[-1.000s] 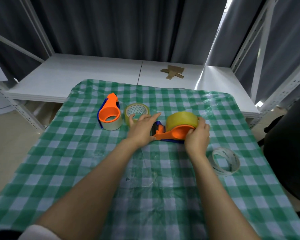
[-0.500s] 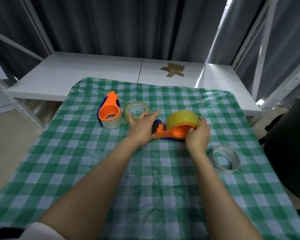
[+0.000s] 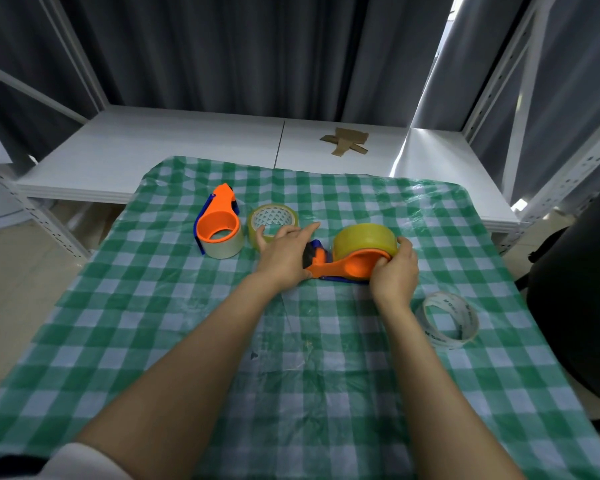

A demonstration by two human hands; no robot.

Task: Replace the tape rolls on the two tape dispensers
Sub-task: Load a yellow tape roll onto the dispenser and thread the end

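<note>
An orange and blue tape dispenser (image 3: 340,266) lies near the middle of the table with a thick yellow tape roll (image 3: 364,239) on its hub. My right hand (image 3: 395,277) grips the roll and the dispenser's round end. My left hand (image 3: 284,254) holds the dispenser's nose end, fingers stretched over it. A second orange dispenser (image 3: 219,223) carrying a pale roll stands at the left. Beside it lies a loose yellowish tape roll (image 3: 272,221). A thin whitish roll (image 3: 447,320) lies flat at the right.
A green and white checked cloth (image 3: 222,341) covers the table. Behind it stands a white shelf (image 3: 174,140) with cardboard scraps (image 3: 345,142). A black chair (image 3: 582,292) stands close to the table's right edge. Dark curtains hang at the back.
Both hands stay on the dispenser with the yellow roll, nearly still. The view has shifted slightly; nothing else on the table has moved.
</note>
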